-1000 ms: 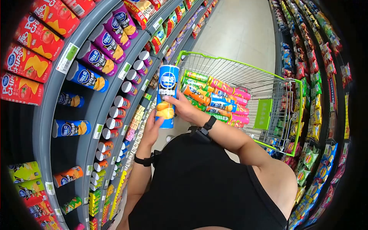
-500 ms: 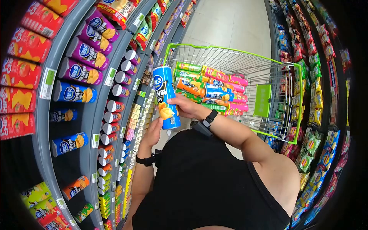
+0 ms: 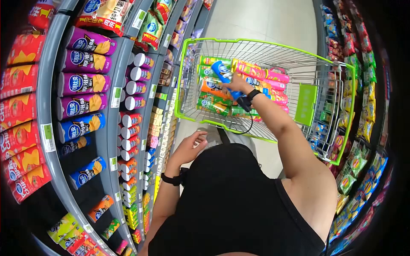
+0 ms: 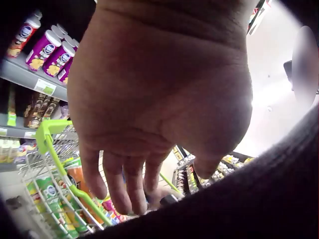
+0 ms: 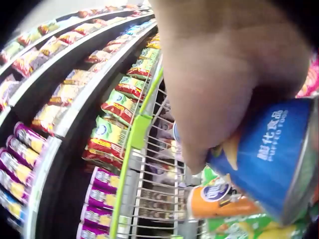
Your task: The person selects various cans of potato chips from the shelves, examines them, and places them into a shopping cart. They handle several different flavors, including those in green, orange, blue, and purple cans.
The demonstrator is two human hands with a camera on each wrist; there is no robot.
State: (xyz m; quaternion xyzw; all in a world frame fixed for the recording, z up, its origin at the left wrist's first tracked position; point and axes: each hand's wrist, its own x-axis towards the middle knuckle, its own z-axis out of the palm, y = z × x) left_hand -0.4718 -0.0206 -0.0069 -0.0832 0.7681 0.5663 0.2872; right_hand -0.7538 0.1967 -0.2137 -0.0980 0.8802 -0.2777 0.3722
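Observation:
My right hand [image 3: 240, 84] is over the shopping cart [image 3: 273, 46] and grips a blue potato chip can [image 3: 221, 70]. In the right wrist view the thumb lies along the side of this blue can, and its metal-rimmed end points toward the lower right. Beneath it in the cart lie rows of chip cans, among them an orange can [image 5: 224, 201] and a pink can [image 3: 276, 77]. My left hand [image 3: 188, 148] hangs in front of the body with fingers loosely bent and holds nothing; the left wrist view shows its bare palm.
A shelf on the left carries purple chip cans [image 3: 87, 83], blue cans [image 3: 87, 170] and red chip boxes [image 3: 19, 109]. Bagged snacks [image 3: 356, 162] fill the shelf on the right. The aisle floor [image 3: 260, 19] runs on ahead beyond the cart.
Both hands held the blue chip can near the shelf before. The left hand has let go and drawn back; the right hand has carried the can forward and right, over the cart.

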